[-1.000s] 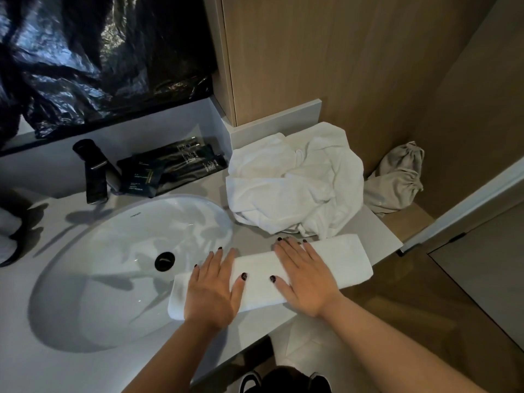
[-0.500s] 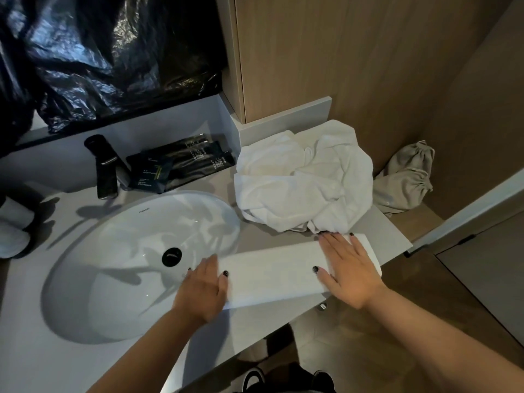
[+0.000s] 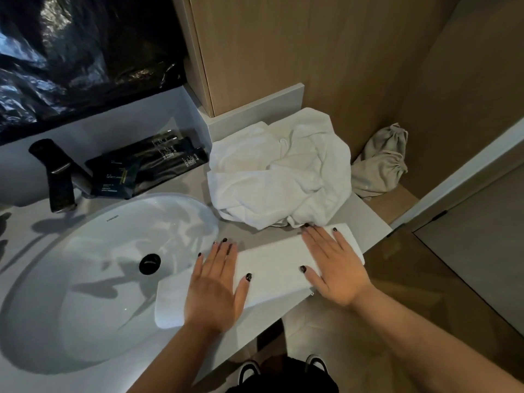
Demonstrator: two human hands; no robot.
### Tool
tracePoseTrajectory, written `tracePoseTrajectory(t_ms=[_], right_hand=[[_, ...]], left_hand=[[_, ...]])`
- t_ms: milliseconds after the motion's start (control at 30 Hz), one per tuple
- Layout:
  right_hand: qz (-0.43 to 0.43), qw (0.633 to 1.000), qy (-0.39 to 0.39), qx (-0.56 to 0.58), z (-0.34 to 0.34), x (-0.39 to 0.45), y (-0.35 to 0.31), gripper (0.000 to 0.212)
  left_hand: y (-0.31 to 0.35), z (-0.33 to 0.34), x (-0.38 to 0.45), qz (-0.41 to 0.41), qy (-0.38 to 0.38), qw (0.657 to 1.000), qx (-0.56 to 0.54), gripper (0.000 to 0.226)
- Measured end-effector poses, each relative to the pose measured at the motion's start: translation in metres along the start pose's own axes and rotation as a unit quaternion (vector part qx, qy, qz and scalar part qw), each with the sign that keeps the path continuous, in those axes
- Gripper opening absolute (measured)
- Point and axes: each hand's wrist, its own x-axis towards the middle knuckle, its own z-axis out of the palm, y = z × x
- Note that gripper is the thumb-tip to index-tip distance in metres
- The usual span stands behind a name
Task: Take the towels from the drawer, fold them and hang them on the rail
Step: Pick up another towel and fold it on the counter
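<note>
Both hands lie flat, fingers straight, gripping nothing: the left hand [image 3: 213, 293] and right hand [image 3: 333, 268] press the folded towel [image 3: 272, 269] onto the counter [image 3: 365, 219]. Folding is in hand. Just beyond the right fingertips sits the crumpled towel pile [image 3: 279, 171]. Next move likely calls for pinching one end to fold again.

Folded towel [image 3: 272, 268] and crumpled towel heap [image 3: 279, 177] — soft white terry cloth. Basin [image 3: 93, 279] glossy white ceramic; bench [image 3: 365, 222] matt grey; wall panels [image 3: 326, 52] pale wood grain; black sheet [image 3: 85, 52] — shiny crinkled plastic.
</note>
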Motion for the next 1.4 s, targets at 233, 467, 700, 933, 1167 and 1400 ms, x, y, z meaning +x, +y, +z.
tracePoseTrajectory(t_ms=[233,467,700,933,1167,1400], right_hand=[[0.019,1.0,-0.006,-0.015,-0.003,-0.003,0.007,0.078],[0.095,0.992,-0.047,0.069,-0.016,0.008,-0.02,0.071],[0.13,0.985,0.017,0.113,-0.013,-0.004,-0.073,0.059],[-0.044,0.986,-0.161,0.027,-0.047,0.024,-0.068,0.095],[-0.108,0.987,-0.109,-0.052,-0.046,0.045,-0.1,0.072],[-0.057,0.994,-0.089,-0.032,-0.043,0.044,-0.098,0.043]], left_hand=[[-0.026,-0.007,-0.017,-0.065,0.012,0.995,-0.075,0.078],[-0.051,-0.025,0.001,-0.09,-0.07,0.992,-0.054,0.059],[-0.061,-0.046,-0.008,-0.073,-0.084,0.991,-0.071,0.058],[-0.078,-0.039,-0.031,0.001,-0.113,0.979,-0.168,0.069],[-0.086,-0.03,-0.051,0.075,-0.027,0.983,-0.168,0.055],[-0.09,-0.033,-0.068,-0.007,-0.048,0.989,-0.137,0.043]])
